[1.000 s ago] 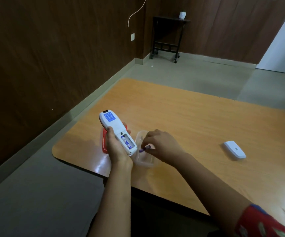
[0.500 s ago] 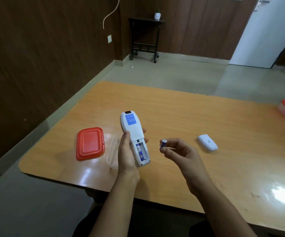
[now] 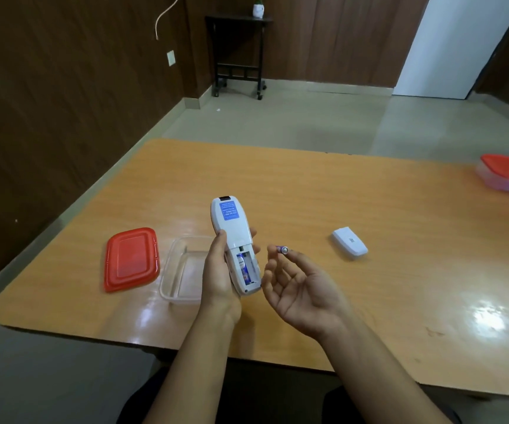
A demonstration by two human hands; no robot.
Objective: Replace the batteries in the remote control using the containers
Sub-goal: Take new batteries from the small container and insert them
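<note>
Your right hand [image 3: 302,291] pinches a battery [image 3: 282,249] between thumb and forefinger. It has come away from the clear container [image 3: 169,286] to just beside the remote [image 3: 233,229]. Your left hand [image 3: 219,280] grips the remote above the worktop [image 3: 339,194]. One slot looks free, so insertion is probably next.

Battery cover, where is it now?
Head view: the battery cover lies flat on the table, to the right of the right hand and its pinched battery, touching neither.
</note>
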